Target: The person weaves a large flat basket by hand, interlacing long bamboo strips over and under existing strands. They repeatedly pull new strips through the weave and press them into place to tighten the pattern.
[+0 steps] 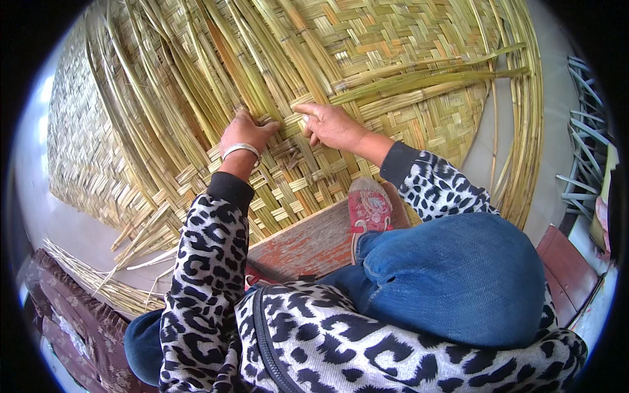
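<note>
A large woven mat of flat yellow-green reed strips (pixel 419 124) spreads in front of me. Long loose reed strips (pixel 196 72) fan away from its working edge. My left hand (pixel 247 134), with a white bangle on the wrist, is closed on a reed strip at the weave, its thumb reaching to the right. Close by on the right, my right hand (pixel 334 128) touches the crossing strips. Its index finger points left, and the lower fingers are bent but apart. Green cross strips (pixel 432 85) run rightward just beyond this hand.
My shoe (pixel 370 208) rests by a worn reddish board (pixel 308 243) at the mat's near edge. A bundle of thin reeds (pixel 105 281) lies at the lower left. Long strips (pixel 524 131) curve down the right side. Metal rods (pixel 583 150) and a red-brown panel (pixel 569 265) stand farther right.
</note>
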A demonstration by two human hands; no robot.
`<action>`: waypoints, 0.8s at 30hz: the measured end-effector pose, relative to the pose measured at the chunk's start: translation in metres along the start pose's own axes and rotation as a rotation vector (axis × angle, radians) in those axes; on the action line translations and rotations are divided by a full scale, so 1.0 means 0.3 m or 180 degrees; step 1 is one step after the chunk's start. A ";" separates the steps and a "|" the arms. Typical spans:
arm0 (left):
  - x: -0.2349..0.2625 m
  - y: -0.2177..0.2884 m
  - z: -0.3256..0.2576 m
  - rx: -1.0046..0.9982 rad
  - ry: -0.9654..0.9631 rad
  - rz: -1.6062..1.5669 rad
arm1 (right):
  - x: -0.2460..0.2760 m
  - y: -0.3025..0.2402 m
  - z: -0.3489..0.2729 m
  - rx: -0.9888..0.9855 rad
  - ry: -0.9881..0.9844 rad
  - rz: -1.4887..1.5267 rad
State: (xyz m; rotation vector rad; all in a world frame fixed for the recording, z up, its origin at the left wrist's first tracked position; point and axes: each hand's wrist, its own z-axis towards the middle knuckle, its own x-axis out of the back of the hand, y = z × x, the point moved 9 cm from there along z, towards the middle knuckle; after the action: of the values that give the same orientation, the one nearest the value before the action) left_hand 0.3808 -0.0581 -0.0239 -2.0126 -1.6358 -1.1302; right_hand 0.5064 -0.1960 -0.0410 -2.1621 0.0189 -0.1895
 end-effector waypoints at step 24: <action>0.001 0.007 0.003 0.0127 0.0132 0.0135 | -0.028 -0.069 -0.059 0.0619 0.0605 -0.1433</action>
State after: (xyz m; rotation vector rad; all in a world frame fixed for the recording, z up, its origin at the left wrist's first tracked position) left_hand 0.3832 -0.0580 -0.0237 -1.9763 -1.5759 -1.1080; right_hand 0.4944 -0.1982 -0.0151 -1.9208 -0.3653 -0.6286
